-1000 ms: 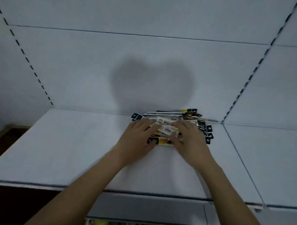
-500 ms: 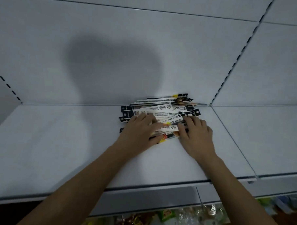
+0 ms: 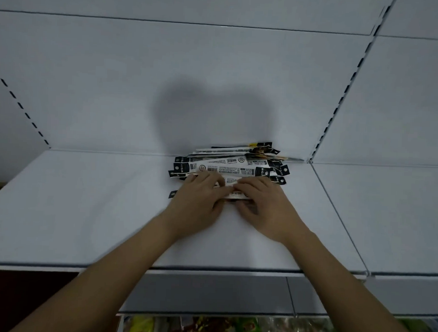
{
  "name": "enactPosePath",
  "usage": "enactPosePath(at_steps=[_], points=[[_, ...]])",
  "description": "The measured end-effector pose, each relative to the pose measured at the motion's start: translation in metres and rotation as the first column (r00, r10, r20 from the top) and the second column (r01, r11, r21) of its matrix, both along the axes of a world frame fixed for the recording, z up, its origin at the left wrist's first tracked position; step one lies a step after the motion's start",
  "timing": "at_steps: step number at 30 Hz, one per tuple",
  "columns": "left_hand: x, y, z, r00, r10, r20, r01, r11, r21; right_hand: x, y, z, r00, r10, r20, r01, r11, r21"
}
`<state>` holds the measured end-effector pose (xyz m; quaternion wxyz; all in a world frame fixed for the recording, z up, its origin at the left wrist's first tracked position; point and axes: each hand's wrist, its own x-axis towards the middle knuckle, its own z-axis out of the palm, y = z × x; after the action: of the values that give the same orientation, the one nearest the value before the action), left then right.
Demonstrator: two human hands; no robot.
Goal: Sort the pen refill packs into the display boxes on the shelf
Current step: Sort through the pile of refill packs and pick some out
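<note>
Since half a second ago both hands have slid a little toward each other on the front of the pile, and the view has swung back so the pile now sits at the centre of the frame, not left of centre.

Largest is the white shelf [image 3: 85,210], which fills the middle band of the frame, with its back panel [image 3: 141,74] above it. No display boxes are visible anywhere. At the bottom edge, below the shelf, some snack bags [image 3: 206,328] show.

Next is the pile of pen refill packs [image 3: 228,166], lying at the centre of the frame against the back panel. These packs are long and thin. Their long axis runs left to right across the frame, and the black hanging tabs point to both sides, so the packs are not all turned the same way.

Smallest are the hands. The left hand [image 3: 199,200] and the right hand [image 3: 264,205] lie side by side on the nearest packs, fingers bent over them and thumbs underneath at the front edge. They seem to pinch one white pack between them, but blur hides the exact grip.

I judge the step is picking out packs from the pile. The next move needs lifting one kind free without dragging the others, and then finding a box.
</note>
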<state>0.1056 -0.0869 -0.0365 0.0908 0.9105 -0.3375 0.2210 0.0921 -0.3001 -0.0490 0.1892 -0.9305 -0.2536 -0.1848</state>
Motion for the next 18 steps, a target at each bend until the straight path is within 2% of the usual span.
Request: enactPosePath(at_steps=[4, 10, 13, 16, 18], points=[[-0.013, -0.020, 0.001, 0.995, 0.083, -0.049, -0.084, 0.996, -0.015, -0.001, 0.003, -0.001, 0.995, -0.060, 0.083, 0.055, 0.997, 0.059], [-0.008, -0.025, -0.002, 0.999, 0.018, -0.038, -0.018, 1.000, -0.021, -0.009, -0.003, 0.004, 0.971, -0.171, 0.169, 0.142, 0.975, 0.171], [-0.010, -0.022, -0.003, 1.000, 0.004, -0.005, -0.005, 0.997, -0.080, -0.011, -0.005, 0.008, 0.975, -0.214, 0.058, 0.185, 0.930, 0.318], [-0.011, -0.023, -0.001, 0.998, 0.062, -0.029, -0.065, 0.991, -0.121, -0.007, -0.012, 0.008, 0.966, -0.239, -0.103, 0.257, 0.812, 0.524], [-0.012, -0.024, -0.001, 0.994, 0.080, -0.071, -0.089, 0.988, -0.124, -0.003, -0.018, 0.005, 0.938, -0.259, -0.230, 0.345, 0.749, 0.566]])
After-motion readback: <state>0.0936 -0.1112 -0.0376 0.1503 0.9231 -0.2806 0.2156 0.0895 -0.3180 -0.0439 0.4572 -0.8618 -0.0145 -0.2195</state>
